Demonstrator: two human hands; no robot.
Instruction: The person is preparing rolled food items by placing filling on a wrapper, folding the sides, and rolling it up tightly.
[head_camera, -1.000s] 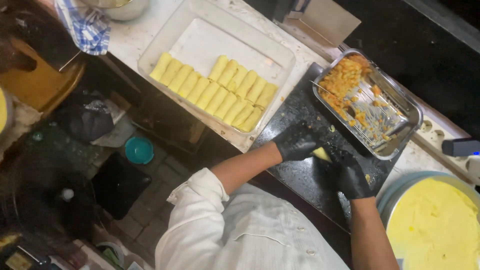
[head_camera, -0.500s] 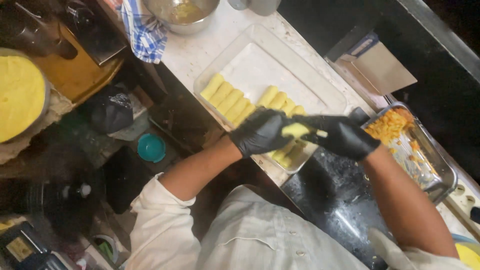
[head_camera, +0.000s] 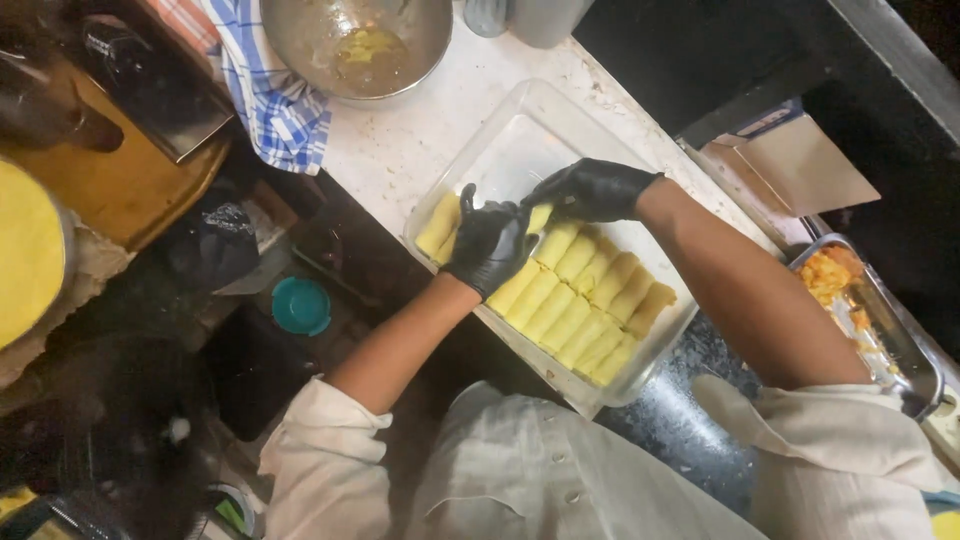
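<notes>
A yellow roll sits pinched between both black-gloved hands, over the clear plastic tub on the pale bench. The left hand curls around its near end, fingers half closed; the right hand is closed over its far end. Just beside the roll, inside the tub, rows of the same yellow rolls lie packed side by side. Beyond the tub stand a metal bowl and a blue checked cloth; to its right, a brown cardboard box and a metal tray with orange filling.
</notes>
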